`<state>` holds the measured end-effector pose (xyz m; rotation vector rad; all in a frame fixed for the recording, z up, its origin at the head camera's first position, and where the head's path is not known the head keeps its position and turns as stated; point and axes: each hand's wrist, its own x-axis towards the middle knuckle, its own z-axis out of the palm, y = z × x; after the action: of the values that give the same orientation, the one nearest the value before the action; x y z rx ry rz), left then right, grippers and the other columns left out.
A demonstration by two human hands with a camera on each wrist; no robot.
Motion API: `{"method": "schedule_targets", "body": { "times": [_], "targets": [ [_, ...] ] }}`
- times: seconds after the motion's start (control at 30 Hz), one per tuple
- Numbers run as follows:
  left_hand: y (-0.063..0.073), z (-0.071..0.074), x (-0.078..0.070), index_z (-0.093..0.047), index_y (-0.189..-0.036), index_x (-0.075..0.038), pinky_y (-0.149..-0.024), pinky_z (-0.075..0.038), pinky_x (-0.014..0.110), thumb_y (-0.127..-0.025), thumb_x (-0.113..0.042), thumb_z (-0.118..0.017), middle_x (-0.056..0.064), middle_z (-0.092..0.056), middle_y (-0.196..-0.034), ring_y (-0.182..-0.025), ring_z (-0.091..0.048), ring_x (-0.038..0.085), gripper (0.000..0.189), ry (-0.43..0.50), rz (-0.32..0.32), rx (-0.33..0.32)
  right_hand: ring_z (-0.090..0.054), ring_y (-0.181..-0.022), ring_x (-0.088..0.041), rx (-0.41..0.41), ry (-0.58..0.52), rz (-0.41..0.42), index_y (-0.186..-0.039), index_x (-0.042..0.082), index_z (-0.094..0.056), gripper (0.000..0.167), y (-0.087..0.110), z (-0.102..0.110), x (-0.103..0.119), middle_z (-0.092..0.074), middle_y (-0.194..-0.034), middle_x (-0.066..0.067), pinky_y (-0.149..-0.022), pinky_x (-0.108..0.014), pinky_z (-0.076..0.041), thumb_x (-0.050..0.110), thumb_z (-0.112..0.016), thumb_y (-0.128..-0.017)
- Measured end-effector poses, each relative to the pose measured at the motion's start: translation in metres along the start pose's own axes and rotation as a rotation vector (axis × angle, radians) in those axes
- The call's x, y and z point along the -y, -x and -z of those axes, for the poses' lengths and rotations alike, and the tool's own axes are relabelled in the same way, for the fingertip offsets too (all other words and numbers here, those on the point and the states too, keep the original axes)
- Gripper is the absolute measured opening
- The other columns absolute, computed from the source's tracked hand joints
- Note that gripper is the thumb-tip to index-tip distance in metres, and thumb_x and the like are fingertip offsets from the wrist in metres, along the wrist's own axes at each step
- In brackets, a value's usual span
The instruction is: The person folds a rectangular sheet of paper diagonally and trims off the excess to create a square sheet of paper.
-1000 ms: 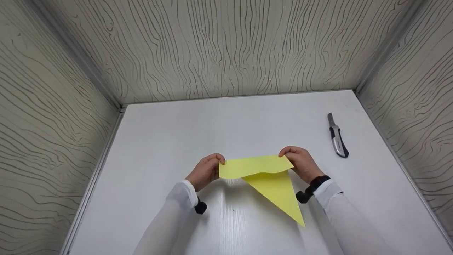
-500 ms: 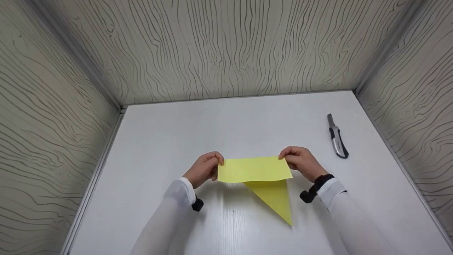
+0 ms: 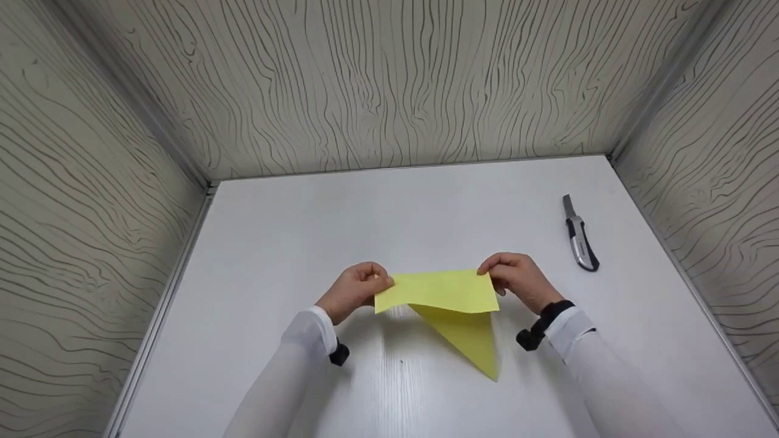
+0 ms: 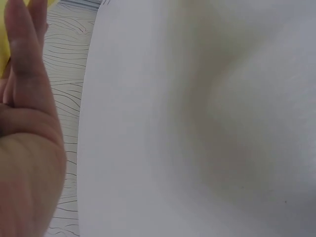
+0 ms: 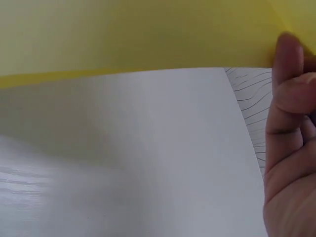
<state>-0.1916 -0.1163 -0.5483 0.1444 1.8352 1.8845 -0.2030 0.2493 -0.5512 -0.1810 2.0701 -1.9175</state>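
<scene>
A sheet of yellow paper (image 3: pixel 438 291) is held up between both hands above the white table. Its upper part forms a wide band, and below that a triangular flap (image 3: pixel 465 340) hangs toward the person, its tip pointing down and right. My left hand (image 3: pixel 356 289) pinches the band's left end, thumb on the front face. At the other end, the right hand (image 3: pixel 520 280) pinches the top right corner between thumb and fingers. In the right wrist view the paper's edge crosses the top, with the fingers (image 5: pixel 288 61) at its right. The left wrist view shows just a sliver of yellow beside the hand.
A utility knife (image 3: pixel 582 243) with its blade extended lies at the right side of the white table (image 3: pixel 304 225). Wood-grain panels (image 3: pixel 389 79) enclose the table at the back and both sides. Dark wrist cameras (image 3: pixel 529 339) sit below the wrists.
The hanging flap has swung left and its tip now sits slightly higher. The left thumb has shifted right onto the paper's face, and the band's lower edge now bows. The knife has stayed put.
</scene>
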Motion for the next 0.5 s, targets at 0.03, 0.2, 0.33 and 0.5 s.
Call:
{"method": "schedule_targets", "body": {
  "times": [0.03, 0.2, 0.33, 0.5],
  "targets": [
    [0.0001, -0.0003, -0.0001, -0.064, -0.099, -0.006, -0.074, -0.061, 0.034, -0.094, -0.024, -0.075, 0.01, -0.073, -0.095, -0.082, -0.072, 0.02, 0.022, -0.007, -0.003, -0.003, -0.054, -0.065, -0.017, 0.001, 0.002, -0.003, -0.101, -0.005, -0.072, 0.021, 0.0003, -0.0002, 0.0002, -0.07, -0.095, -0.013, -0.056, -0.025, -0.045, 0.007, -0.055, -0.1],
    [0.0003, -0.0013, -0.0023, -0.064, -0.101, -0.005, -0.077, -0.062, 0.037, -0.091, -0.018, -0.078, 0.01, -0.071, -0.089, -0.084, -0.073, 0.022, 0.022, -0.012, -0.004, -0.028, -0.055, -0.069, -0.018, 0.0, 0.067, -0.018, -0.105, -0.003, -0.068, 0.03, 0.0011, -0.0025, 0.0005, -0.068, -0.092, -0.013, -0.059, -0.027, -0.049, 0.025, -0.075, -0.095],
    [-0.0018, -0.0002, -0.0021, -0.063, -0.108, -0.006, -0.078, -0.062, 0.037, -0.09, -0.017, -0.079, 0.009, -0.066, -0.084, -0.084, -0.073, 0.023, 0.027, -0.053, -0.017, -0.043, -0.055, -0.07, -0.017, 0.0, 0.103, -0.037, -0.109, -0.002, -0.057, 0.039, 0.0008, -0.0045, 0.001, -0.064, -0.091, -0.012, -0.06, -0.027, -0.049, 0.022, -0.081, -0.09],
    [-0.0033, 0.0001, -0.0015, -0.063, -0.13, -0.014, -0.083, -0.06, 0.037, -0.091, -0.022, -0.08, 0.012, -0.072, -0.098, -0.091, -0.074, 0.026, 0.043, -0.138, -0.025, -0.062, -0.055, -0.077, -0.017, -0.033, 0.124, -0.042, -0.116, 0.0, -0.052, 0.043, 0.0012, -0.0054, 0.0046, -0.061, -0.092, -0.008, -0.066, -0.027, -0.048, 0.019, -0.081, -0.09]
  ]
}}
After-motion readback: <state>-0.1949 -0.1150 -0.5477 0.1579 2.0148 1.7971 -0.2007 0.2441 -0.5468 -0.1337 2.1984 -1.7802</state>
